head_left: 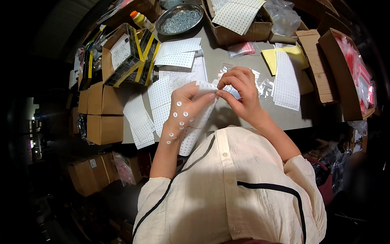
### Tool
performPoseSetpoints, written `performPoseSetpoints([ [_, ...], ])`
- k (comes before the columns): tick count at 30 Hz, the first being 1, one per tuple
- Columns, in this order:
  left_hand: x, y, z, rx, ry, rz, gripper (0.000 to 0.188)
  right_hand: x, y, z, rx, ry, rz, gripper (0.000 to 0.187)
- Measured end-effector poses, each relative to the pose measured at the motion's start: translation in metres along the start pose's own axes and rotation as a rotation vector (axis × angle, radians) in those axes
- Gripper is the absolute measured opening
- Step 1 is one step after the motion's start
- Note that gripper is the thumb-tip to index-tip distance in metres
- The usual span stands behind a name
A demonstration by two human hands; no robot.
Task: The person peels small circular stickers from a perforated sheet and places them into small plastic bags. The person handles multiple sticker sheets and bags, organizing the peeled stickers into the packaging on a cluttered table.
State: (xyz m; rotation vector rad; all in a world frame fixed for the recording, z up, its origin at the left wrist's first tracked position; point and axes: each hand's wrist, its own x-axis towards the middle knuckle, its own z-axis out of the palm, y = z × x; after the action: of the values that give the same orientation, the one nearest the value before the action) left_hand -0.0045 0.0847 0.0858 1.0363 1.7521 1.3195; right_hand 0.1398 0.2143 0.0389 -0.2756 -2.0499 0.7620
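Note:
My left hand [187, 101] is closed on a white sticker sheet [194, 132] with rows of small printed marks. The sheet is bent and hangs down past my wrist. At its upper right edge, my right hand [242, 90] pinches with thumb and forefinger; whether a loose sticker sits between the fingertips is too small to tell. Several small round white stickers [175, 114] are stuck to the back of my left hand and wrist. Beneath my hands on the table lie more printed sheets [159, 95] and small clear plastic bags [266, 87].
A metal bowl [179, 20] of small metal parts stands at the back, beside a yellow bottle with an orange cap [141, 20]. Cardboard boxes [101, 130] crowd the left. On the right are a yellow sheet [269, 61], white label sheets [287, 81] and a box of red-edged bags [345, 69].

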Motion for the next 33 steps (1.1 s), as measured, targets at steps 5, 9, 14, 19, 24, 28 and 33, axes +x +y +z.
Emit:
performPoseSetpoints([
  [5, -0.002, 0.000, 0.001, 0.021, 0.024, 0.024, 0.015, -0.002, -0.001, 0.001, -0.045, 0.028, -0.024, 0.019],
  [9, 0.000, -0.013, 0.003, -0.110, 0.037, -0.087, 0.017, -0.005, 0.000, 0.003, -0.097, 0.056, -0.076, 0.019],
  [14, 0.002, -0.021, -0.004, -0.286, 0.094, -0.211, 0.023, -0.017, 0.005, -0.009, -0.077, -0.040, -0.066, 0.020],
  [19, -0.008, -0.038, -0.030, -0.396, 0.220, -0.228, 0.024, -0.088, 0.063, -0.042, -0.119, -0.278, 0.216, 0.020],
  [24, -0.010, -0.056, -0.029, -0.432, 0.224, -0.277, 0.026, -0.119, 0.073, -0.057, -0.293, -0.563, 0.089, 0.021],
  [28, -0.008, -0.060, -0.023, -0.441, 0.218, -0.268, 0.025, -0.115, 0.064, -0.049, -0.304, -0.609, 0.069, 0.023],
  [33, -0.007, -0.059, -0.023, -0.429, 0.213, -0.253, 0.026, -0.121, 0.070, -0.037, -0.307, -0.606, 0.091, 0.024],
])
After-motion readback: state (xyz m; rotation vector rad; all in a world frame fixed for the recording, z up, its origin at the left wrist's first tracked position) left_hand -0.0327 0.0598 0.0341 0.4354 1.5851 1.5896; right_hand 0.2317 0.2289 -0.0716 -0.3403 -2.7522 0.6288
